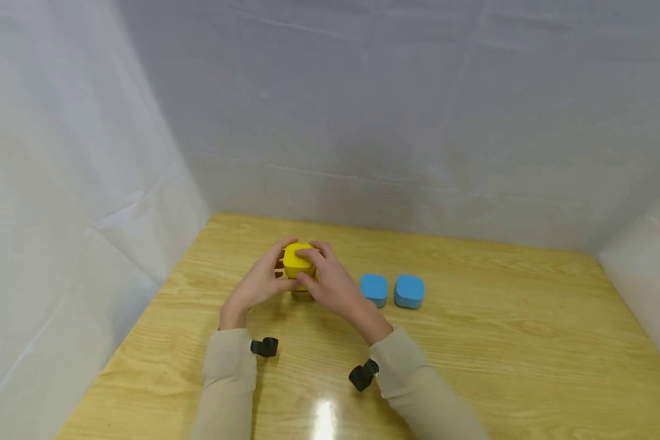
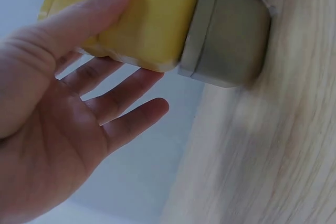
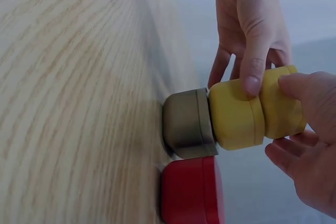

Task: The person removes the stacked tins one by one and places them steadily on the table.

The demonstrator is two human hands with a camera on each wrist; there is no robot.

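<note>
Two yellow blocks (image 3: 236,116) sit stacked on an olive block (image 3: 186,124) that stands on the wooden table (image 1: 473,342). A red block (image 3: 191,192) rests on the table against the olive one. My left hand (image 1: 279,267) holds the yellow stack from the left, with its thumb (image 3: 253,80) on the lower yellow block (image 2: 152,24) and its other fingers (image 2: 131,121) stretched out behind. From the right, my right hand (image 1: 315,267) grips the upper yellow block (image 3: 283,106) between thumb and fingers. In the head view the yellow top (image 1: 298,260) shows between both hands.
Two blue blocks (image 1: 374,288) (image 1: 409,291) lie side by side on the table just right of my right hand. White sheets wall in the table at the back and both sides. Black wrist cameras (image 1: 265,346) (image 1: 363,374) sit on my sleeves.
</note>
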